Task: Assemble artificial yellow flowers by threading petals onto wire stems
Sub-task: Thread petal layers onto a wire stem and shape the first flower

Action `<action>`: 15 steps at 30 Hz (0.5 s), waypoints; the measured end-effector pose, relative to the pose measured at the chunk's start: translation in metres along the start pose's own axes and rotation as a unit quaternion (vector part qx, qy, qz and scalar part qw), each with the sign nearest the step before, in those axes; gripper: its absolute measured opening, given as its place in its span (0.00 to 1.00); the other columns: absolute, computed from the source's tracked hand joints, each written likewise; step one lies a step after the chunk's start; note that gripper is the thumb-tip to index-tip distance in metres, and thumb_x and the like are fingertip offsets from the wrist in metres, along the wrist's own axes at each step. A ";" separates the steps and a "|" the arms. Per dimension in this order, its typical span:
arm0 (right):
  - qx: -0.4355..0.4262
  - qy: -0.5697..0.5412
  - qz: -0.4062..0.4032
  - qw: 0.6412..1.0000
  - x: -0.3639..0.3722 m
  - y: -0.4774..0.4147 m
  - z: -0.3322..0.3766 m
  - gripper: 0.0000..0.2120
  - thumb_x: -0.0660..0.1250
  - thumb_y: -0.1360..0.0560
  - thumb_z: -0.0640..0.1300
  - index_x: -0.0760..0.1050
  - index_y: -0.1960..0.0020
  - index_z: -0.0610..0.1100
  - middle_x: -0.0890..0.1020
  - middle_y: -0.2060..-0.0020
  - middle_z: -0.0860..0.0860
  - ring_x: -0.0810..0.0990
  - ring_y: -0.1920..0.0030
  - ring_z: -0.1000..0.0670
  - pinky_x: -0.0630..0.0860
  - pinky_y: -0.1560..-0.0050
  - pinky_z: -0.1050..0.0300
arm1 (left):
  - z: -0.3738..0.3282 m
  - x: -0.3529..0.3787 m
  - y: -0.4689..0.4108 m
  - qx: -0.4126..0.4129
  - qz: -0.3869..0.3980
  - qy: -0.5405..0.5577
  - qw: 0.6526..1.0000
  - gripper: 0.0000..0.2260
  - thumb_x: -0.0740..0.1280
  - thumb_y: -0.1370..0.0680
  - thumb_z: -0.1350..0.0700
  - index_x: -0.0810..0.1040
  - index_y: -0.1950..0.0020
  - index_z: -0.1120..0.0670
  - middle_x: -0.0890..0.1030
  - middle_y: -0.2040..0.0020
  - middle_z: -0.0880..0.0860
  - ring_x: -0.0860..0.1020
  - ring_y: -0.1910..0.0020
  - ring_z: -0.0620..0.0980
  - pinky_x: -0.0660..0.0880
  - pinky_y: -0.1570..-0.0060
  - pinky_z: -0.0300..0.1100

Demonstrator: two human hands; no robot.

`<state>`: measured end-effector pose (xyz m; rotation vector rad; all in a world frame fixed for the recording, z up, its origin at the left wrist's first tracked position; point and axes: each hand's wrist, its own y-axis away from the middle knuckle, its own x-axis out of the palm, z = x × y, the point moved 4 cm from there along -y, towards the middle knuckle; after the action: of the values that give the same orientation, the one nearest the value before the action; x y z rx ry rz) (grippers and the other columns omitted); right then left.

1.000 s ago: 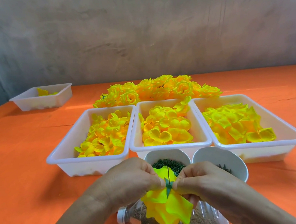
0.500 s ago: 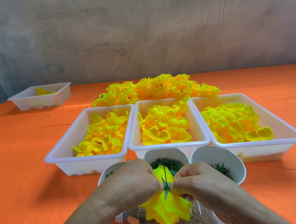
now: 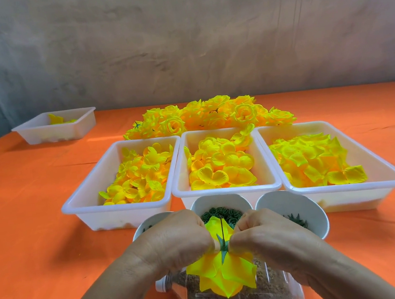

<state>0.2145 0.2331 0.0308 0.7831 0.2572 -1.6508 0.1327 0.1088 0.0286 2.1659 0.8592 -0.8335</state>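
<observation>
We've got both hands on it: left hand (image 3: 176,242) and right hand (image 3: 265,235) each pinching the yellow flower (image 3: 223,276) at the green calyx (image 3: 222,244), just above the clear bottle (image 3: 267,288). The wire stem (image 3: 222,224) pokes up and away from us between the fingertips, petals hanging toward us, so we reckon the next piece goes down that line.

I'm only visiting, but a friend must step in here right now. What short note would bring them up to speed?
Left hand and right hand: both pinch a flower at its green stem, over a clear bottle.
Supplies: loose petals in three white trays; green parts in bowls.
Done: a pile of finished flowers behind the trays.
Left: likely finish this flower; the trays hold plenty more petals.
</observation>
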 end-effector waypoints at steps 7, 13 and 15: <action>0.000 -0.021 0.000 1.000 0.001 0.000 0.000 0.07 0.65 0.45 0.48 0.68 0.72 0.48 0.60 0.78 0.53 0.58 0.76 0.52 0.52 0.70 0.56 | 0.002 0.001 -0.002 0.006 -0.001 0.003 1.000 0.15 0.72 0.27 0.53 0.71 0.70 0.53 0.64 0.75 0.49 0.64 0.69 0.51 0.62 0.67 0.42; -0.052 -0.005 -0.023 0.998 -0.019 0.009 -0.013 0.11 0.70 0.30 0.53 0.74 0.67 0.50 0.74 0.75 0.55 0.70 0.72 0.56 0.66 0.67 0.56 | 0.014 -0.024 0.016 0.042 -0.073 0.075 0.994 0.09 0.75 0.29 0.48 0.78 0.55 0.49 0.81 0.58 0.48 0.78 0.60 0.47 0.73 0.58 0.44; -0.085 -0.009 -0.076 0.993 -0.030 0.011 -0.016 0.06 0.69 0.28 0.50 0.76 0.63 0.54 0.78 0.71 0.55 0.74 0.69 0.57 0.70 0.64 0.56 | 0.015 -0.034 0.022 0.059 -0.129 0.113 0.983 0.10 0.76 0.31 0.52 0.78 0.54 0.46 0.80 0.56 0.47 0.77 0.63 0.40 0.73 0.61 0.41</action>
<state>0.2314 0.2631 0.0397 0.6330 0.4475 -1.7523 0.1240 0.0734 0.0523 2.3168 1.2533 -0.7884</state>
